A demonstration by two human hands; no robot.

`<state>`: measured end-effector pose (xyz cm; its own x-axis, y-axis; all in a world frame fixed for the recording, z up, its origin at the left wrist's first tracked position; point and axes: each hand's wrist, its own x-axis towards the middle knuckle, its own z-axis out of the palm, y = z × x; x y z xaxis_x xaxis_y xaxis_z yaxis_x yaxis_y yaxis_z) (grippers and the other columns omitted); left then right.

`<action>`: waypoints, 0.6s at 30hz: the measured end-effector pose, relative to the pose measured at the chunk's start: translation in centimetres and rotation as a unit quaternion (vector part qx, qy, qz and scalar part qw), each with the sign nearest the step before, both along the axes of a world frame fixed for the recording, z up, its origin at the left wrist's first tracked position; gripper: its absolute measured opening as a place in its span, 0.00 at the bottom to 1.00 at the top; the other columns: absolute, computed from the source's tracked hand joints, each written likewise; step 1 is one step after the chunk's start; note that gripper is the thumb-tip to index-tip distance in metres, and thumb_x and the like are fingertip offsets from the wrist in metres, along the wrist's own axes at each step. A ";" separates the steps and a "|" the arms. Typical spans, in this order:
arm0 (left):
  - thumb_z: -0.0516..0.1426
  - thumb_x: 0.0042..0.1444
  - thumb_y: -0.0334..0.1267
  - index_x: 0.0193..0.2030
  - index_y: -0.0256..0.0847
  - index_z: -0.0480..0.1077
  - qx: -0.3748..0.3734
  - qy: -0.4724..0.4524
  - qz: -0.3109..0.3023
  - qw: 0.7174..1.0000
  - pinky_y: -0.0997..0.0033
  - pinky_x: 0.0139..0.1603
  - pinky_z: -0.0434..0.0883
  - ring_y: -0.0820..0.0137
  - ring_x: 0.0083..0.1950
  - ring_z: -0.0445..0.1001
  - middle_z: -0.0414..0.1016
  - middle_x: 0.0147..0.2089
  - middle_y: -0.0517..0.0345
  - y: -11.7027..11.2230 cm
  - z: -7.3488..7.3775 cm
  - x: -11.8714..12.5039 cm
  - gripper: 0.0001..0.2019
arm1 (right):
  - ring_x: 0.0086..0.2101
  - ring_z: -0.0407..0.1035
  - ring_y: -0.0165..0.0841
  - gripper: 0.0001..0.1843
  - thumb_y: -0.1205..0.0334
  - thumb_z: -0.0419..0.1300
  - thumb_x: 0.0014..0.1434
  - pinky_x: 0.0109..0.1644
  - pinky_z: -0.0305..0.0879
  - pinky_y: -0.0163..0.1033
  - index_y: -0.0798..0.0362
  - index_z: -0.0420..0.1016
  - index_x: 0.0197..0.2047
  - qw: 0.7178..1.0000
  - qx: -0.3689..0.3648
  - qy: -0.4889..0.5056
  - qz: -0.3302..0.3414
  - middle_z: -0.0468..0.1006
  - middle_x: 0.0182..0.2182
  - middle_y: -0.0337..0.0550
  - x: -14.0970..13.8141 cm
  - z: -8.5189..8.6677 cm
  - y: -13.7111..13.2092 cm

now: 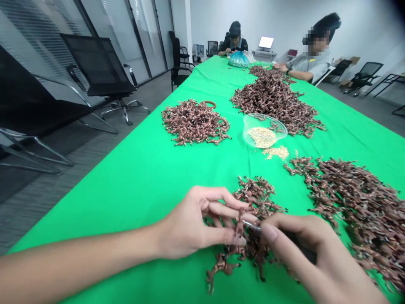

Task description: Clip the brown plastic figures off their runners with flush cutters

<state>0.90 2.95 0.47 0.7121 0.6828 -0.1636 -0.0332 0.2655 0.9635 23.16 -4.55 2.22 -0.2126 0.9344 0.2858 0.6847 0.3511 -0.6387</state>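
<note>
Between the fingertips and thumb of my left hand (193,223) is a small brown horse figurine (239,226), partly covered by the fingers. My right hand (316,249) is closed round a slim tool (252,226); its silver tip touches or nearly touches the figurine, and its exact kind is hidden by the hand. Under both hands lies a small heap of similar brown figurines (256,192). One loose figurine (218,268) rests on the green cloth just below my left fingers.
A clear plastic bowl (249,122) holds tiny gold pieces, with more gold pieces (276,152) spilled beside it. Figurine piles lie at left (196,124), far centre (275,99) and right (363,202). Two people sit farther along the green-covered table (133,185), near a blue bag (238,59).
</note>
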 end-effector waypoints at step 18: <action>0.72 0.45 0.31 0.46 0.34 0.72 -0.007 0.005 0.029 1.000 0.75 0.35 0.71 0.73 0.34 0.76 0.83 0.39 0.52 0.1 0.0 -0.2 0.22 | 0.31 0.76 0.39 0.16 0.64 0.70 0.54 0.36 0.73 0.44 0.59 0.76 0.46 0.902 0.351 -0.250 0.036 0.83 0.33 0.49 1.0 -0.5 0.7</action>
<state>0.73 3.07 0.44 0.6705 0.7197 -0.1802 -0.0399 0.2775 0.9599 24.20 -3.87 1.73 -0.5315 0.5397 0.6529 0.7846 0.6042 0.1392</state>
